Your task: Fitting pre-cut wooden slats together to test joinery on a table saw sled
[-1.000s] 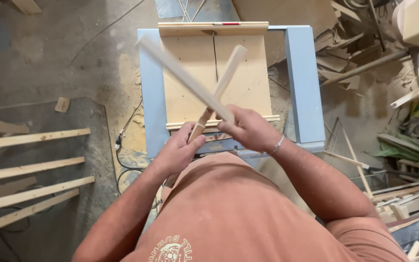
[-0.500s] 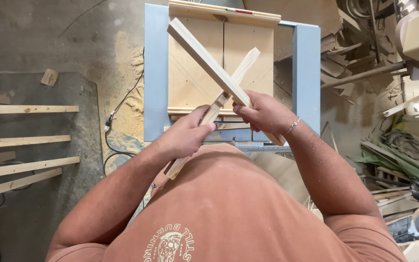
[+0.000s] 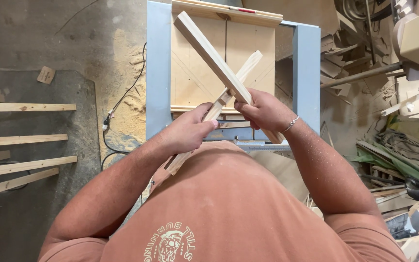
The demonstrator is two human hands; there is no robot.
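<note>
Four long pale wooden slats (image 3: 23, 140) lie roughly parallel on the dark floor mat (image 3: 35, 204) at far left, with a black cable (image 3: 122, 104) trailing over sawdust beside them. The left hand (image 3: 187, 131) is closed around the thinner pale square wooden stick (image 3: 241, 75), whose long axis runs from lower left, near the person's orange shirt (image 3: 229, 213), up to the right. The right hand (image 3: 263, 109) is closed around the wider pale planed wooden batten (image 3: 204, 46), whose long axis runs from upper left down to the right, past the wrist with its silver bracelet (image 3: 291, 124). Both pieces cross in an X, the batten on top, touching between the hands. They are held above the plywood sled (image 3: 195, 82) on the grey-blue saw table (image 3: 158, 73). Offcuts (image 3: 389, 160) pile at right.
</note>
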